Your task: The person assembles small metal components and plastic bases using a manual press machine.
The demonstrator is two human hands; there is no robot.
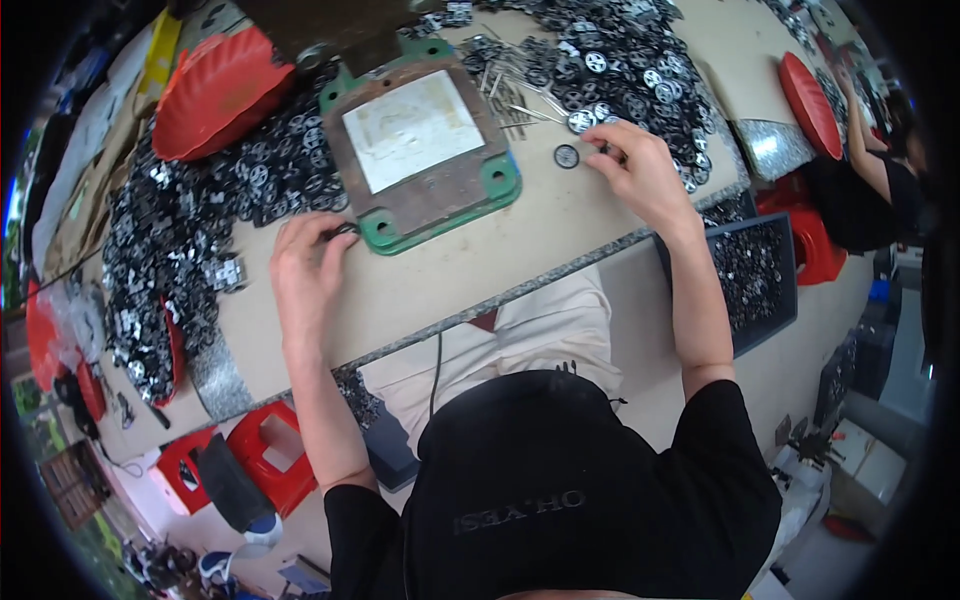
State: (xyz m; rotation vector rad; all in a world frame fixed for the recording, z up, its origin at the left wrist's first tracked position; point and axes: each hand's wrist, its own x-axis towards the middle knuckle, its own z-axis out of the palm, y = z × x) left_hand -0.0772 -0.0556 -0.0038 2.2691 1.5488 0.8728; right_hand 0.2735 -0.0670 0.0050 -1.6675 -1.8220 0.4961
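My left hand [303, 262] is beside the near left corner of a green metal fixture [385, 238], its thumb and fingers closed on a small black wheel [343, 231]. Across the fixture lies a brown plate with a white pad [412, 130] on top. To the right, my right hand [645, 172] pinches a small dark piece [608, 151], mostly covered by the fingers. Just left of those fingertips a black spoked toy wheel [566, 156] lies flat on the table. Thin metal rods [497, 85] are scattered behind it.
Heaped black and silver wheels [640, 75] lie at the back right, with more small parts [165, 260] on the left. A red scalloped basin [218, 100] stands back left. Below the table's right edge is a grey bin [748, 275] of parts. Another person's arm [862, 140] shows far right.
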